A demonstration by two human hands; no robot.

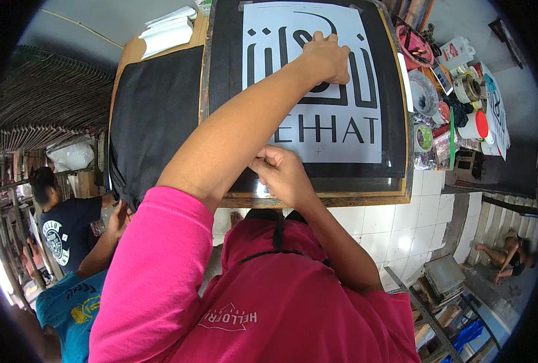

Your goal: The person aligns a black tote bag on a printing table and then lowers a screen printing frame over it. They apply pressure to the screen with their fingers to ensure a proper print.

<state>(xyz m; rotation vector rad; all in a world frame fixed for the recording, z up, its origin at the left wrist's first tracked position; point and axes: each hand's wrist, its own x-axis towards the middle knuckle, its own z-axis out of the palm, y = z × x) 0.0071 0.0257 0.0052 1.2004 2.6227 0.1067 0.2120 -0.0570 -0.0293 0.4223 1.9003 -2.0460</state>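
A white printed sheet (347,154) with large black lettering lies flat on black cloth (225,60). Beneath is a board with a wooden rim (353,198). Small pieces of clear tape show by the sheet's top corners. My left hand (326,57) reaches across and rests on the upper part of the print, its fingers bent and somewhat apart. Closer to me, under my left forearm, my right hand (284,175) pinches thumb and forefinger together by the sheet's lower left corner. What lies in that pinch is too small to make out, and the corner itself is hidden.
Left of the board lies a stack of black cloth (154,109), with folded white papers (166,33) beyond. Jars, a red-and-white tub (474,125) and a white jug (456,51) crowd the right side. Two people (69,212) stand close at left; another person (511,257) sits far right.
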